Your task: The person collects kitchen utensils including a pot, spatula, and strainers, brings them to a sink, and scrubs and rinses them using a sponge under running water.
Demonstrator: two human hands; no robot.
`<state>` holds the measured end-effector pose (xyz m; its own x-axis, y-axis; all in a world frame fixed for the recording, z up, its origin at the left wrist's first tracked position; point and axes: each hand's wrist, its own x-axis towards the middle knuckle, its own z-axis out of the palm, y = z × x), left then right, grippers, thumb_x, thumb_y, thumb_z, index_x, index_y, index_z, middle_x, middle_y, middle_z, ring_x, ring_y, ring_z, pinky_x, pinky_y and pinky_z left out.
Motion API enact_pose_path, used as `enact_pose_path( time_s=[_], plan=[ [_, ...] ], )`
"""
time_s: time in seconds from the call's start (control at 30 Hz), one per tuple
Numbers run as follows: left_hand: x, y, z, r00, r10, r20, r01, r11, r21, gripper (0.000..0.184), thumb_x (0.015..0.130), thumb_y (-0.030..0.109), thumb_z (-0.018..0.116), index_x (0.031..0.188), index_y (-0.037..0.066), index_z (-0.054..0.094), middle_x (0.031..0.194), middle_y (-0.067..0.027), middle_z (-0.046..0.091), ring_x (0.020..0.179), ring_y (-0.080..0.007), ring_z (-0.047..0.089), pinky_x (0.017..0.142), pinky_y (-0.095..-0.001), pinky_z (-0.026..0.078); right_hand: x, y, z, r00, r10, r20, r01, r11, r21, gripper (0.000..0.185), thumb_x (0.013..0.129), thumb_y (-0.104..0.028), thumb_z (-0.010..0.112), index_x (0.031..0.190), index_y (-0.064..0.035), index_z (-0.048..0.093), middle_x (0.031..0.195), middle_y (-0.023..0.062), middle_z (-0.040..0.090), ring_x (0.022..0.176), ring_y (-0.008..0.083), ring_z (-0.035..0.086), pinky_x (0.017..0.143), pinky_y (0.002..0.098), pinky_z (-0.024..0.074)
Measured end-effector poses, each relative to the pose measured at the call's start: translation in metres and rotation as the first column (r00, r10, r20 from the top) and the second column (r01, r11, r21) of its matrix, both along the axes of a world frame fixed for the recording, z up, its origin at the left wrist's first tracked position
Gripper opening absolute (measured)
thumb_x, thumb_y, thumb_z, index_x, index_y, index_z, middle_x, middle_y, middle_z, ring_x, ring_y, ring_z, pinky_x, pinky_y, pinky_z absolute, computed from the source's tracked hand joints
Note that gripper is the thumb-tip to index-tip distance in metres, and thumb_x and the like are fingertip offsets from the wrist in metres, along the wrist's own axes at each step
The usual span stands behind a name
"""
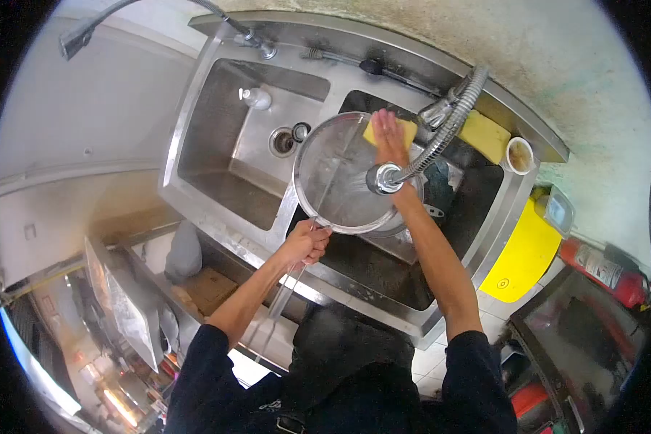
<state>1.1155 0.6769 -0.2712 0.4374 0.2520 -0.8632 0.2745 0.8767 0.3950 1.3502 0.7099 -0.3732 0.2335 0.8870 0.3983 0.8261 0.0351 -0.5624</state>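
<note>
My left hand [307, 244] is closed round the handle of a large round mesh strainer [340, 173], just below its rim. The strainer lies tilted over the divider and the right basin. Inside it, near the far right rim, my right hand [390, 139] presses a yellow sponge [408, 133], fingers stretched over it. The spray head [385, 178] of a coiled faucet hangs above my right wrist, and water seems to run from it into the strainer.
The left basin [253, 166] holds a white pump bottle [255, 98]. Behind the right basin sit another yellow sponge [484, 137] and a white cup [519, 155]. At the right are a yellow board [517, 253] and a fire extinguisher [602, 269]. Dark items lie in the right basin.
</note>
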Motion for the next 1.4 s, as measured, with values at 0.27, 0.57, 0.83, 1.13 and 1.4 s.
enact_pose_path(
  time_s=[0.27, 0.57, 0.83, 1.13, 1.4],
  plan=[
    [-0.016, 0.016, -0.017, 0.997, -0.025, -0.075, 0.034, 0.991, 0.128, 0.020, 0.088, 0.011, 0.051, 0.073, 0.011, 0.039, 0.053, 0.0044, 0.033, 0.037, -0.0032, 0.027, 0.029, -0.0200, 0.017, -0.032, -0.067, 0.002, 0.838, -0.012, -0.545, -0.252, 0.878, -0.408, 0.049, 0.080, 0.001, 0.047, 0.129, -0.0040, 0.042, 0.132, 0.0158, 0.043, 0.126, 0.0320, 0.036, 0.105, 0.0421, 0.0251],
    [0.001, 0.020, 0.001, 0.994, 0.095, 0.057, -0.097, 0.994, 0.043, 0.018, 0.089, 0.015, 0.053, 0.077, 0.013, 0.040, 0.055, 0.0058, 0.033, 0.039, -0.0023, 0.027, 0.031, -0.0189, 0.018, -0.018, -0.026, -0.032, 0.960, 0.128, -0.247, -0.106, 0.989, 0.100, 0.056, 0.073, 0.004, 0.052, 0.128, -0.0063, 0.045, 0.133, 0.0184, 0.042, 0.128, 0.0309, 0.034, 0.105, 0.0389, 0.0272],
    [0.003, 0.039, -0.008, 0.990, 0.107, 0.093, -0.119, 0.985, 0.125, 0.024, 0.090, 0.019, 0.050, 0.068, 0.013, 0.042, 0.051, 0.0071, 0.031, 0.036, -0.0011, 0.025, 0.029, -0.0179, 0.017, -0.117, -0.048, 0.052, 0.691, 0.135, -0.710, -0.110, 0.991, 0.082, 0.040, 0.079, 0.004, 0.045, 0.117, -0.0041, 0.053, 0.123, 0.0133, 0.052, 0.120, 0.0285, 0.045, 0.103, 0.0367, 0.0310],
    [0.016, 0.038, -0.022, 0.967, 0.129, 0.220, -0.152, 0.984, 0.090, 0.023, 0.091, 0.017, 0.050, 0.070, 0.012, 0.041, 0.052, 0.0072, 0.030, 0.037, -0.0012, 0.023, 0.028, -0.0183, 0.014, -0.050, -0.028, 0.040, 1.000, -0.020, -0.022, 0.020, 0.999, -0.026, 0.044, 0.075, -0.002, 0.055, 0.118, -0.0064, 0.050, 0.125, 0.0170, 0.049, 0.122, 0.0315, 0.041, 0.104, 0.0457, 0.0270],
    [0.014, 0.049, -0.029, 0.962, 0.194, 0.195, -0.223, 0.964, 0.143, 0.017, 0.091, 0.016, 0.047, 0.075, 0.012, 0.043, 0.052, 0.0053, 0.033, 0.037, -0.0018, 0.024, 0.028, -0.0178, 0.018, -0.083, -0.034, 0.036, 0.524, 0.129, -0.842, -0.402, 0.909, -0.111, 0.037, 0.081, -0.005, 0.051, 0.118, -0.0088, 0.049, 0.113, 0.0192, 0.055, 0.106, 0.0331, 0.052, 0.091, 0.0399, 0.0392]
  ],
)
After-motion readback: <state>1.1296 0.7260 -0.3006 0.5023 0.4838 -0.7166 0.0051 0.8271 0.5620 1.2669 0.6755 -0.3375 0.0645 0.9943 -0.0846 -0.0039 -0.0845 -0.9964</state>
